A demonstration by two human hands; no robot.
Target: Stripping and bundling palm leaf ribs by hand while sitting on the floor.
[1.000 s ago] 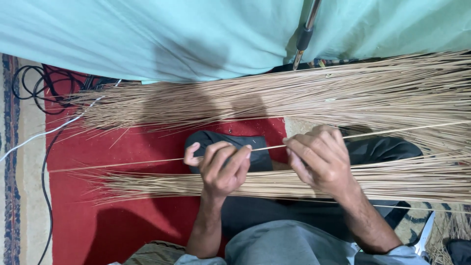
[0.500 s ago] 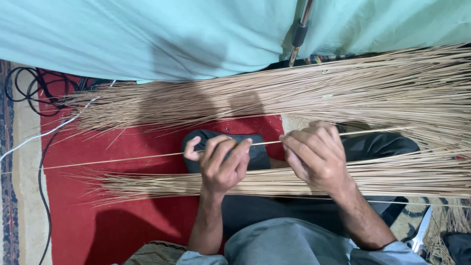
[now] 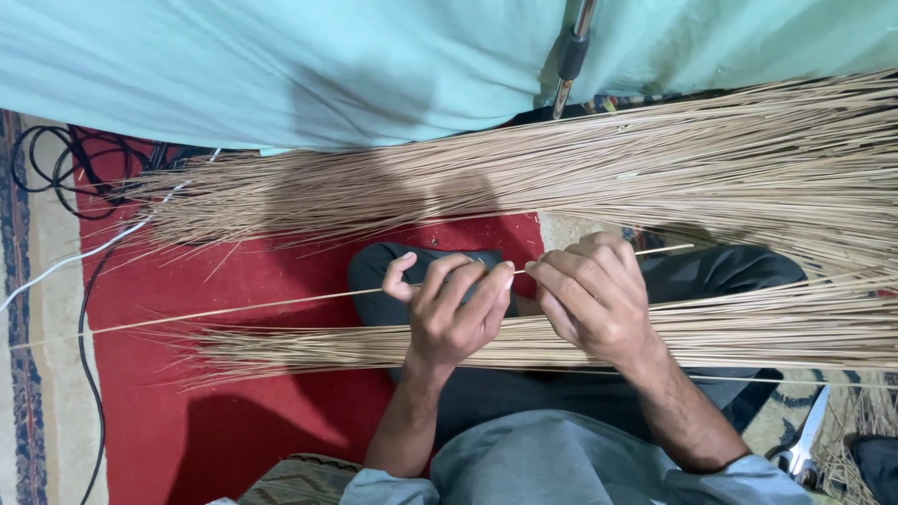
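My left hand (image 3: 456, 309) and my right hand (image 3: 591, 297) both pinch one long thin straw stick (image 3: 262, 304) that runs across the view from far left to about the right hand. The hands sit close together above my dark-trousered leg (image 3: 393, 271). Just below them lies a small flat bundle of straw sticks (image 3: 309, 346) across my lap. A much larger pile of straw sticks (image 3: 655, 168) lies further out, spreading wide to the right.
A red mat (image 3: 234, 421) covers the floor under the straw. A light blue cloth (image 3: 281, 65) hangs along the top, with a metal rod (image 3: 571, 56) in front. Black and white cables (image 3: 65, 178) lie at left. Scissors (image 3: 804, 440) rest at lower right.
The single stick has slid leftward through the hands, its right end now shorter past the right hand. Both hands stay close together in nearly the same place.
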